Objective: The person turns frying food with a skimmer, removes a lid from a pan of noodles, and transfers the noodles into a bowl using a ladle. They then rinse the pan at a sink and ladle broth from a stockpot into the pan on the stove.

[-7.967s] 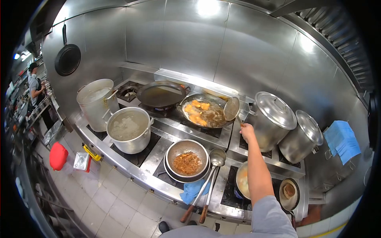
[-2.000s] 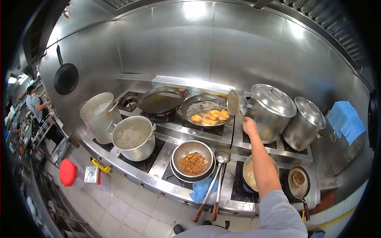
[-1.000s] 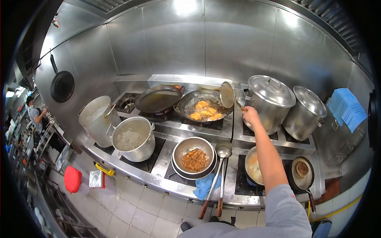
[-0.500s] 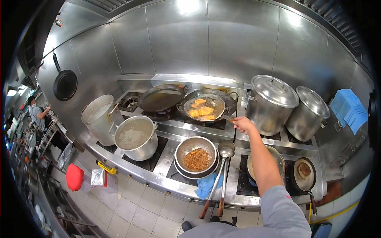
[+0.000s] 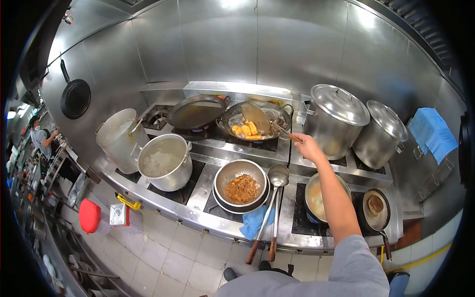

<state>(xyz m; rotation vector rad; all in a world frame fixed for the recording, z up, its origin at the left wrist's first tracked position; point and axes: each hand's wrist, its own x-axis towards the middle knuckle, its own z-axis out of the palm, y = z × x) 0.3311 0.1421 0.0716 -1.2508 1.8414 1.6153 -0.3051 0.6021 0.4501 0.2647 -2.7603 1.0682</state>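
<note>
One of the hands [image 5: 308, 147], the right, gripping a strainer handle [image 5: 283, 130] across the wok's rim [image 5: 290, 120], left's state cannot tell

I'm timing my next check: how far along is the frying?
Browning looks well along: the pieces are golden. In hand: the right hand holds the strainer tilted at them in the wok. Left, probably: lifting them out, as they lie in the wok.

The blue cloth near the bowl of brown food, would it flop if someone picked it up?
Probably yes: the blue cloth lies crumpled in soft folds. It looks small, so it's likely light. Pulling it might nudge the ladle whose long handle crosses it.
</note>
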